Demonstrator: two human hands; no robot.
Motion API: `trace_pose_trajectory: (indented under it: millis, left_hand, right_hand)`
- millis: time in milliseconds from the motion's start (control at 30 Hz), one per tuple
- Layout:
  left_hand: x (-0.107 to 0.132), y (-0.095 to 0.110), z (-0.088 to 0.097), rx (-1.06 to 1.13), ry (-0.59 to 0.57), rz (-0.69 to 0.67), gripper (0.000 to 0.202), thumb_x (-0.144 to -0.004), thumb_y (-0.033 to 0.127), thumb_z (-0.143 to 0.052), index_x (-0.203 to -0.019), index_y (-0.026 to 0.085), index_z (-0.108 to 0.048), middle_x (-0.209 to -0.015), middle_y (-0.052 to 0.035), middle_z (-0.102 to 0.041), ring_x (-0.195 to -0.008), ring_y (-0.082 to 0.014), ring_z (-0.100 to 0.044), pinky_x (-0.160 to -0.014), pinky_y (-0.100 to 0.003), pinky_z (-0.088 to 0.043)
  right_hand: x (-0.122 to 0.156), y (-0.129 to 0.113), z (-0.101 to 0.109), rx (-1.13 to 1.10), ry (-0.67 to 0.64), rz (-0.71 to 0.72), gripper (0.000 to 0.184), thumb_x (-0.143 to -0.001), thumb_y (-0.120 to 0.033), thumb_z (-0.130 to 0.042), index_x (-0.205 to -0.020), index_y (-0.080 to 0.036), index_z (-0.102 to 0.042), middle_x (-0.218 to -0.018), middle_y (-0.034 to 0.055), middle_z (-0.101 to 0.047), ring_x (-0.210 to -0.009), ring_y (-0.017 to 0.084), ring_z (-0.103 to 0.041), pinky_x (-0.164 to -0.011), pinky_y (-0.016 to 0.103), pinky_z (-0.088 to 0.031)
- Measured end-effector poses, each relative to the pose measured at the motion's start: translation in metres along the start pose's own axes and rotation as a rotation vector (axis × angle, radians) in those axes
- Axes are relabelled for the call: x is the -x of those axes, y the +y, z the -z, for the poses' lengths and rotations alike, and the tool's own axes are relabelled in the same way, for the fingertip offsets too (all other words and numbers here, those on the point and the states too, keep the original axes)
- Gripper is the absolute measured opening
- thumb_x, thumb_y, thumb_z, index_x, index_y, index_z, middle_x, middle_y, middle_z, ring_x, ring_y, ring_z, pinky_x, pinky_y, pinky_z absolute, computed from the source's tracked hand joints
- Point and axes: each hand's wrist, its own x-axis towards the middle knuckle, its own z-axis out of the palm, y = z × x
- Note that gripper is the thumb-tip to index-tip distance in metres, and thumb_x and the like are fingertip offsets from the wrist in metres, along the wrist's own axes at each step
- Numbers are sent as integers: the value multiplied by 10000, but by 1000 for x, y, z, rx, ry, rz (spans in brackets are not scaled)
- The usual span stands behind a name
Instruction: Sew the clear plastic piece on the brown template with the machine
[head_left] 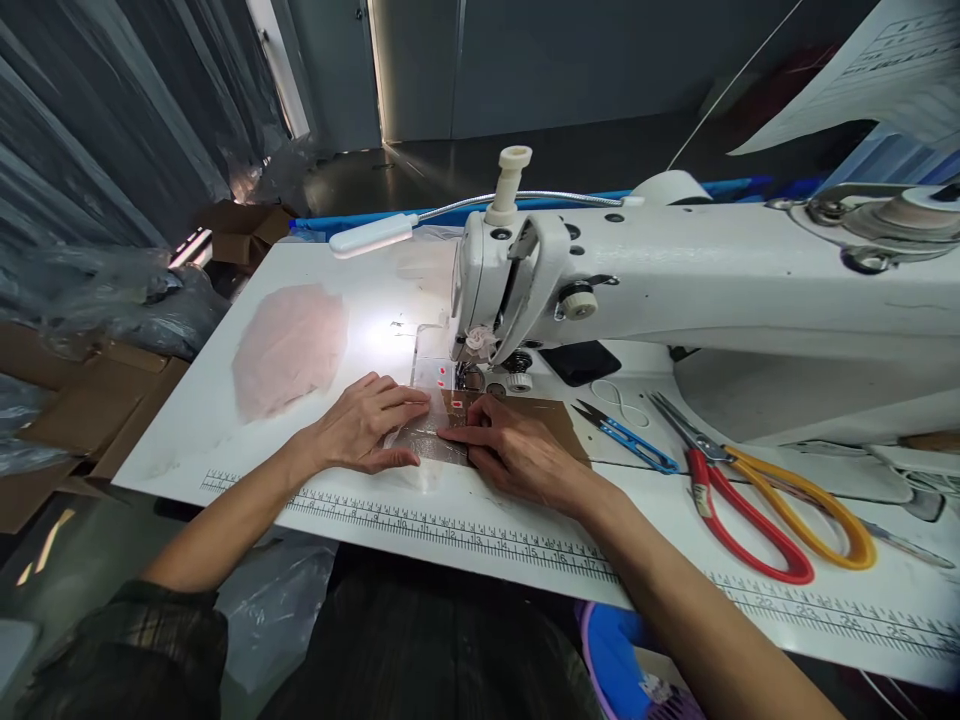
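Note:
A small piece of sheer fabric [439, 447] lies under the needle area of a white sewing machine [525, 270]. Red marks show on it close to the presser foot [470, 378]. My left hand [375, 425] rests flat at the fabric's left side, fingers apart, fingertips touching it. From the right, my right hand [521, 450] presses the fabric with its index finger stretched out; the other fingers are partly bent and partly hidden. Beneath my right hand, a brown sheet [551, 425] covers part of the machine bed.
Pink sheer fabric [291, 350] lies on the left of the white table [180, 410]. To the right are blue thread snips [630, 437], large scissors [772, 510] with red and yellow handles, and a black flat object [581, 362]. A lamp [373, 236] lights the bed.

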Motion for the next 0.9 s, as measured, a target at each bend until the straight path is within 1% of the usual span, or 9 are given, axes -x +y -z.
trace_pose_trajectory:
  millis: [133, 233, 400, 567, 700, 800, 900]
  left_hand:
    - [3, -5, -10, 47, -4, -22, 633, -969, 619, -315, -1187, 91, -587, -1171, -176, -634, -997, -255, -606, -826, -434, -522]
    - [5, -6, -12, 27, 4, -23, 576, -973, 581, -360, -1180, 90, -579, -1148, -182, -630, -1053, -264, -607, -862, -456, -544]
    - [5, -6, -11, -4, 30, -51, 538, -982, 540, -374, -1121, 70, -594, -1089, -188, -646, -998, -255, -630, -836, -441, -571]
    - [4, -5, -11, 7, 41, -46, 544, -989, 520, -367, -1081, 40, -606, -1052, -198, -648, -964, -260, -632, -794, -419, -579]
    - [4, -5, -10, 0, 39, -48, 529, -994, 512, -359, -1077, 51, -606, -1037, -182, -648, -939, -249, -625, -779, -404, -574]
    - [3, -5, -10, -3, 27, -36, 538, -997, 528, -334, -1101, 71, -598, -1033, -166, -639, -925, -236, -612, -770, -393, -563]
    - [0, -5, -12, -20, 8, -12, 610, -987, 583, -278, -1186, 83, -564, -1012, -152, -620, -878, -222, -584, -742, -382, -546]
  right_hand:
    - [0, 0, -2, 5, 6, 4, 406, -875, -166, -461, -1176, -295, -701, -1006, 88, -581, -861, 185, -581, -762, 343, -519]
    - [0, 1, -2, 3, 7, 6, 403, -874, -164, -465, -1175, -291, -702, -1007, 89, -579, -842, 179, -581, -746, 334, -515]
    - [0, 1, -1, 13, 10, 13, 407, -872, -157, -463, -1171, -293, -703, -991, 85, -575, -813, 170, -573, -718, 321, -507]
    - [0, 0, 0, 22, 5, 16, 395, -888, -174, -451, -1157, -300, -710, -978, 84, -567, -802, 168, -567, -706, 320, -507]
    - [0, -1, 1, 22, 15, 18, 393, -901, -190, -435, -1156, -308, -709, -981, 78, -569, -784, 159, -561, -692, 310, -503]
    - [1, 0, 0, 22, 17, 11, 393, -894, -186, -440, -1150, -312, -711, -988, 78, -573, -777, 158, -558, -693, 311, -500]
    - [0, 0, -1, 27, 23, 19, 395, -890, -190, -443, -1155, -311, -710, -980, 83, -573, -788, 167, -559, -698, 317, -495]
